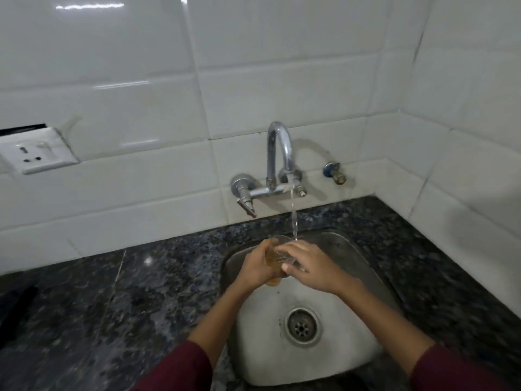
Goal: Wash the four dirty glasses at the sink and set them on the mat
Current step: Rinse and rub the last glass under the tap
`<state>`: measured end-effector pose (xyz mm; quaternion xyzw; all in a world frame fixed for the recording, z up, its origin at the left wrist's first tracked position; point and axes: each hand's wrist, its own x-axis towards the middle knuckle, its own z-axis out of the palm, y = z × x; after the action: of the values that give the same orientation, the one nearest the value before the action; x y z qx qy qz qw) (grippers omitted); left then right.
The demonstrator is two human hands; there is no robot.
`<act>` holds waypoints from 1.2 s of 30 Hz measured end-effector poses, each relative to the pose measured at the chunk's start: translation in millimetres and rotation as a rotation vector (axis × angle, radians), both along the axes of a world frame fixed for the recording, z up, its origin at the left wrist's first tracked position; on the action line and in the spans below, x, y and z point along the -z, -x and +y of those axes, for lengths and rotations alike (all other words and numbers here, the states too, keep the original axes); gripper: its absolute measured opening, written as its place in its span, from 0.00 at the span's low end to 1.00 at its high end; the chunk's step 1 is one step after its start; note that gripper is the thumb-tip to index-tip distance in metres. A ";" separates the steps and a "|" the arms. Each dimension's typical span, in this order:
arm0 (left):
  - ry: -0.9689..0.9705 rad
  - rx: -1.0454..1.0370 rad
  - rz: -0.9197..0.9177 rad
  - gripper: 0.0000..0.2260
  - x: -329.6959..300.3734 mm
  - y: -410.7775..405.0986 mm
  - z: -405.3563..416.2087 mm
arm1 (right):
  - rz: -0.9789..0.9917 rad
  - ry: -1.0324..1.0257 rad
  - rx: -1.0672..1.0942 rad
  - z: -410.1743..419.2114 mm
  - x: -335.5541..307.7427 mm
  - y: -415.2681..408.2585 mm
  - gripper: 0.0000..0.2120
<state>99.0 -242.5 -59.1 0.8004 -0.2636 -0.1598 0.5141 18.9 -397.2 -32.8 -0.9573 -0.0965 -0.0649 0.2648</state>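
Note:
A clear glass (pixel 277 256) with a brownish tint is held over the steel sink (pixel 346 249), just under the stream of water running from the chrome tap (pixel 279 153). My left hand (pixel 258 266) grips the glass from the left side. My right hand (pixel 307 266) wraps over its right side, thumb on the glass wall. The water lands at the glass rim by my right fingers. No other glasses and no mat are in view.
The sink has a round drain (pixel 302 327) below my hands. Dark speckled granite counter (pixel 112 306) surrounds it, with a dark object (pixel 17 309) at the far left edge. White tiled walls carry a socket (pixel 36 155) and a small valve (pixel 334 172).

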 end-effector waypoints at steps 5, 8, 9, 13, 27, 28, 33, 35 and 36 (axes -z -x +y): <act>0.042 0.022 0.090 0.33 -6.0 -9.2 -14.6 | 0.063 -0.276 0.167 -9.7 -13.4 -1.3 0.06; 0.295 -0.178 0.298 0.28 -6.1 -5.9 -13.1 | 0.005 -0.474 0.279 -4.0 -23.2 -10.9 0.06; 0.412 -0.231 0.406 0.26 -5.3 -3.5 -14.0 | -0.012 -0.543 0.325 0.7 -24.6 -15.2 0.06; 0.803 -0.309 0.677 0.21 -9.8 4.3 -21.2 | -0.002 -0.760 0.309 15.5 -24.6 -19.5 0.09; 0.807 -0.373 0.684 0.07 -11.7 -3.2 -27.4 | -0.072 -0.579 0.468 20.5 -22.6 -19.4 0.08; 0.797 -0.421 0.646 0.06 -13.2 -3.5 -28.8 | -0.080 -0.600 0.453 23.5 -20.4 -18.7 0.09; 0.604 -0.454 0.789 0.10 -18.5 -14.5 -21.6 | -0.103 -0.301 0.048 11.5 1.5 1.6 0.14; 0.492 -0.390 0.883 0.15 -18.0 -18.7 -17.4 | -0.117 -0.012 -0.058 -6.5 7.8 -2.1 0.15; 0.460 -0.357 0.927 0.16 -18.8 -19.3 -15.9 | -0.105 0.057 -0.076 -11.8 6.7 -4.1 0.15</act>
<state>118.3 -258.4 -40.4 0.5455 0.1022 -0.3443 0.7573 23.0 -409.0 -39.6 -0.9553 -0.1485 -0.1020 0.2344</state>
